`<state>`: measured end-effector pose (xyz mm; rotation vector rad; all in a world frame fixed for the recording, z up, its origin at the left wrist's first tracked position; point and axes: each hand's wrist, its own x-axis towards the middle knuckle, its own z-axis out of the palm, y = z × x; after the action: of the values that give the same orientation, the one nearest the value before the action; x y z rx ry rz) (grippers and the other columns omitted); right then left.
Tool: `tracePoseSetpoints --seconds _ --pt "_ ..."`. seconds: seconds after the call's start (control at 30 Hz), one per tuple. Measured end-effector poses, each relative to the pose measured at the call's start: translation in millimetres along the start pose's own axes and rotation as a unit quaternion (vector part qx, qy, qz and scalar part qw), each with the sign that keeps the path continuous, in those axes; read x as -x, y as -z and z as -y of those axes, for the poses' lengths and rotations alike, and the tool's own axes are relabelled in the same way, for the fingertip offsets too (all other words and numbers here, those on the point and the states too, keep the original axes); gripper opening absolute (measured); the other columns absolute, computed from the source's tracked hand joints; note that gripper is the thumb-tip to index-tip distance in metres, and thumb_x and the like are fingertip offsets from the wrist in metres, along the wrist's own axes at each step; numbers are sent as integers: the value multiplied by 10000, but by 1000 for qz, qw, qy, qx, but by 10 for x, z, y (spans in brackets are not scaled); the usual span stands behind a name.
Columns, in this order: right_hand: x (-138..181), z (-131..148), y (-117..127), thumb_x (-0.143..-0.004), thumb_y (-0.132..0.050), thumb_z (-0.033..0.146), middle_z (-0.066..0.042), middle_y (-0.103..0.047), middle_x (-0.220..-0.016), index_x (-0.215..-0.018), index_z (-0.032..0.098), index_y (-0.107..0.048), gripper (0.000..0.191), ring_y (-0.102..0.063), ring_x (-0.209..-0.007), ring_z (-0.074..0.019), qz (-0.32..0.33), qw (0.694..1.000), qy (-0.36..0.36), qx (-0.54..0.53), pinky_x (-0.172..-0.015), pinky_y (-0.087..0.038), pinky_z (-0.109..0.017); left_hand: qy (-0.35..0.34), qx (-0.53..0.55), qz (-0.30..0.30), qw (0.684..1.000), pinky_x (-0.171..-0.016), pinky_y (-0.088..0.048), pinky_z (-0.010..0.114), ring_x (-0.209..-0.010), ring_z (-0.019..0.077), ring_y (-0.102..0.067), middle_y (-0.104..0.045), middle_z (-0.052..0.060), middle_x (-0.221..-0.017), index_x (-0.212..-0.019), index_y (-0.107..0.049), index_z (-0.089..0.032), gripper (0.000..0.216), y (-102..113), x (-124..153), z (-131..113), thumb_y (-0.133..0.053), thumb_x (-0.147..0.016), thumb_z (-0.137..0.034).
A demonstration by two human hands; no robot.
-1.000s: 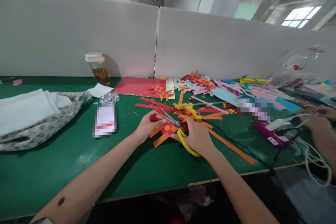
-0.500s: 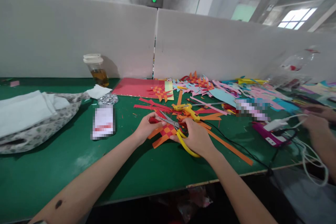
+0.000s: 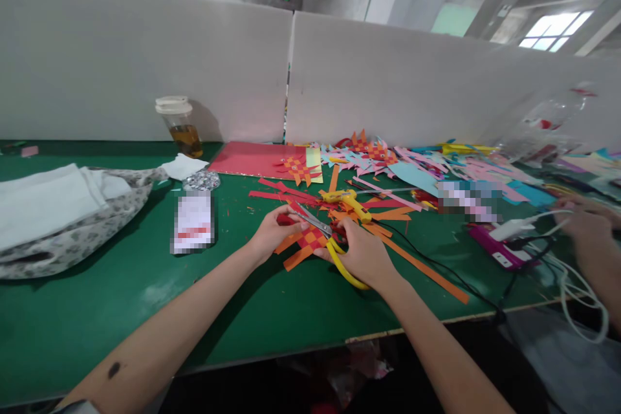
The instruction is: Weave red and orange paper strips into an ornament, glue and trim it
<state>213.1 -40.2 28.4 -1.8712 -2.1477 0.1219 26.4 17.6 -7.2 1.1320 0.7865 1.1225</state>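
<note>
My right hand (image 3: 365,253) is closed around the yellow handles of a pair of scissors (image 3: 317,225), whose blades point up and left toward my other hand. Red paper strips of a woven orange-and-red paper piece (image 3: 310,239) are pinched between the fingers of my left hand (image 3: 275,231). The checked weave lies below the blades, with orange strip ends sticking out toward me. Just beyond, a yellow glue gun (image 3: 350,202) rests among loose red and orange paper strips (image 3: 388,215). My fingers partly cover the woven piece.
Finished woven paper fish (image 3: 297,168) lie by a red sheet (image 3: 257,158). Farther right are pastel paper scraps (image 3: 466,171), a purple power strip (image 3: 495,249) with cables, and another person's hand (image 3: 585,223). A cup (image 3: 182,129), a phone-like pixelated object (image 3: 194,223) and cloth (image 3: 63,220) lie left.
The scissor blades have come closer together at the red strips. Both hands stay in nearly the same place, and the view has shifted slightly.
</note>
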Motion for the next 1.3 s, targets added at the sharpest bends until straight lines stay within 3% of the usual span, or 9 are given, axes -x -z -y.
tracePoseSetpoints --seconds 0.93,1.3 --pt "-1 -22 -41 -729 -476 602 -42 -618 -795 -882 202 -432 431 -602 -715 -196 -11 999 9 44 -543 -340 -260 17 -2 -23 1000 -692 -468 218 -644 85 -571 -611 -25 -680 -691 -576 -151 260 -37 28 -41 -770 -554 -257" --pt "1 12 -56 -727 -453 618 -22 -595 -646 -841 195 -437 438 -597 -603 -189 -26 998 11 56 -493 -297 -251 18 -3 -16 1000 -690 -463 221 -605 72 -557 -604 -33 -664 -696 -575 -157 266 -30 37 -47 -771 -558 -273"
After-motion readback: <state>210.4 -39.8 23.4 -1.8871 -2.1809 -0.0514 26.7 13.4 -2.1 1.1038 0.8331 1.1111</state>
